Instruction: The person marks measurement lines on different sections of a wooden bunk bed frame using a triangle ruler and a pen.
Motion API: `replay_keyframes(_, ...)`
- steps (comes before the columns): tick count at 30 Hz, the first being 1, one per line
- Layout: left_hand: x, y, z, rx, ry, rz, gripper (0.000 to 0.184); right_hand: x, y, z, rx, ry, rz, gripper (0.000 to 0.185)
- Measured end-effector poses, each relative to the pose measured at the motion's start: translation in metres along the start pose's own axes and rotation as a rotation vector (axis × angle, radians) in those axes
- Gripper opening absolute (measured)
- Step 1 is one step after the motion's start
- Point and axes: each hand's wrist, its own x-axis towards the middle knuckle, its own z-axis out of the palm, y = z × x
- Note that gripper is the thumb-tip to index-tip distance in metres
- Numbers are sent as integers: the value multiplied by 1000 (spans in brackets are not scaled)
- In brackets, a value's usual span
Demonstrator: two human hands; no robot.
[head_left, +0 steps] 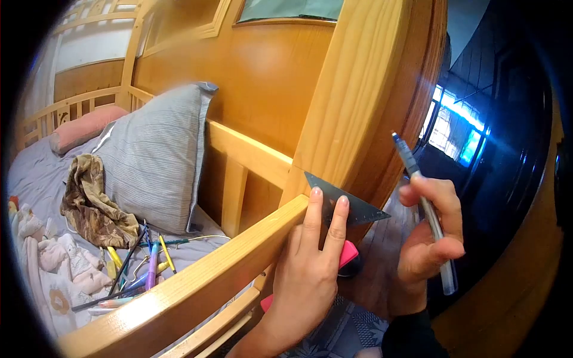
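My left hand [310,271] has two fingers stretched out, pressing a dark triangle ruler [355,207] flat against a wooden bed post [343,101]. Its other fingers are bent or hidden near the end of the bed rail [197,274]. The ruler's long edge slopes down to the right. In my right hand [433,235], to the right of the ruler, is a grey pen [407,158] with a clear lower barrel. The pen's narrow end points up and left, apart from the ruler and the post.
On the bed sheet [42,173] lie a striped grey pillow [158,158], a pink bolster [89,128], a camouflage cloth [98,206] and several loose pens and pencils [152,265]. Something pink [348,253] shows behind my left hand. A bright window [447,125] is at the right.
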Motion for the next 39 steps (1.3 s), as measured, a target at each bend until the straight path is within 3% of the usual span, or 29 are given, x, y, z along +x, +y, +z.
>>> replay_keyframes(2,0,-2,2,8,17,14,61,11,3,-11,25,-173,-174,39)
replay_keyframes(3,0,-2,3,17,29,27,61,12,-6,-5,73,-151,-62,32)
replay_keyframes(4,-1,-2,4,14,30,27,61,13,-16,3,120,-127,50,29)
replay_keyframes(9,-1,-3,6,30,43,13,56,47,-20,18,81,-357,-25,20)
replay_keyframes(16,0,-7,6,-62,15,-5,53,82,-15,49,83,-610,-150,18)
replay_keyframes(20,2,1,6,70,22,-40,54,91,-14,60,72,-640,-129,11)
replay_keyframes(21,2,2,6,127,31,-38,54,90,-15,61,44,-632,-61,19)
replay_keyframes(27,4,-2,8,218,107,48,55,94,-12,54,11,-639,-30,19)
replay_keyframes(31,3,0,3,-9,-6,-15,67,93,-8,51,13,-636,-44,20)
replay_keyframes(37,4,1,7,17,33,-21,63,94,-7,51,3,-653,2,21)
replay_keyframes(39,5,0,6,226,85,30,52,94,-4,52,58,-617,-47,11)
